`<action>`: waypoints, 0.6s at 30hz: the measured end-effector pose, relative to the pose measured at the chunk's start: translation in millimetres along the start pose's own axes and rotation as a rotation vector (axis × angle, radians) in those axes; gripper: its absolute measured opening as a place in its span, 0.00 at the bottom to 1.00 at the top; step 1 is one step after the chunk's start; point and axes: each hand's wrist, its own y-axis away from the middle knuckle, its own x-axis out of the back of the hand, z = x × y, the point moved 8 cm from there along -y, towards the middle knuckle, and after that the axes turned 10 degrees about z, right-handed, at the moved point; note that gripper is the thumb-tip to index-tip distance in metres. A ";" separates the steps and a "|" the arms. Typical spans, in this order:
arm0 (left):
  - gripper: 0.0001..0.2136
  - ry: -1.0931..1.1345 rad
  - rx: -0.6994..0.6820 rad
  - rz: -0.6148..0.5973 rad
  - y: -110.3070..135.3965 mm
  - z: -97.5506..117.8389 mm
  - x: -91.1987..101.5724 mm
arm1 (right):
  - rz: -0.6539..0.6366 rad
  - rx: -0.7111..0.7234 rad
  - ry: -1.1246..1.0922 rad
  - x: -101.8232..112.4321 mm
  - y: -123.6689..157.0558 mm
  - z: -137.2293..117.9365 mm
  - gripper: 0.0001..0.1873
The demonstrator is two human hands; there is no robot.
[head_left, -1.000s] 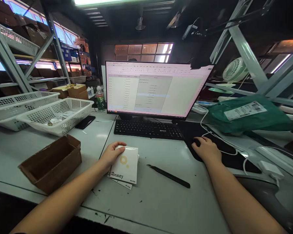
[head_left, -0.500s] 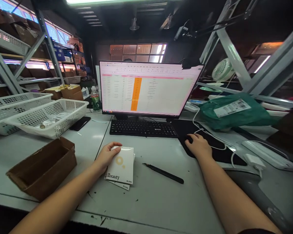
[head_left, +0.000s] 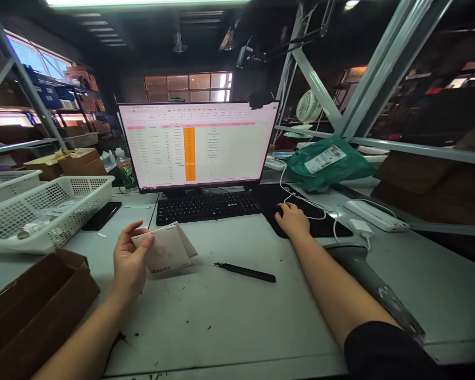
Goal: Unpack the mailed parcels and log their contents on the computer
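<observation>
Pinched between thumb and fingers of my left hand (head_left: pixel 131 258) are printed white cards (head_left: pixel 168 250), raised and tilted off the desk, one fanned out behind the other. Blur softens the lettering on the front one. My right hand (head_left: pixel 295 219) is closed over a dark computer mouse (head_left: pixel 279 210), mostly hidden beneath it, on a black mouse pad (head_left: pixel 324 228). Between my two arms lies a black craft knife (head_left: pixel 247 272), its tip pointing left. A black keyboard (head_left: pixel 206 207) sits just beyond, below a monitor (head_left: pixel 221 153) displaying a spreadsheet with an orange column.
An open cardboard box (head_left: pixel 35 311) stands at the near left, with a white basket (head_left: pixel 83 184) and a dark phone (head_left: pixel 102 216) behind it. To the right are a green parcel (head_left: pixel 328 163), a white power strip (head_left: pixel 376 215) and a grey handheld scanner (head_left: pixel 380 287).
My left hand has lifted the cards off the desk and tipped them, spreading them apart. My right hand stays on the mouse. The whole view has swung right.
</observation>
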 end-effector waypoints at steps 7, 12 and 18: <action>0.28 -0.097 0.016 -0.117 7.5 -13.3 -7.7 | -0.002 -0.005 -0.019 0.5 -0.3 0.3 0.23; 0.23 -0.446 0.070 -0.498 29.6 -45.4 -31.9 | -0.002 0.001 -0.031 1.0 -0.3 0.1 0.23; 0.16 -0.554 0.202 -0.636 47.2 -61.3 -41.3 | -0.009 0.013 -0.043 3.2 0.7 -2.2 0.23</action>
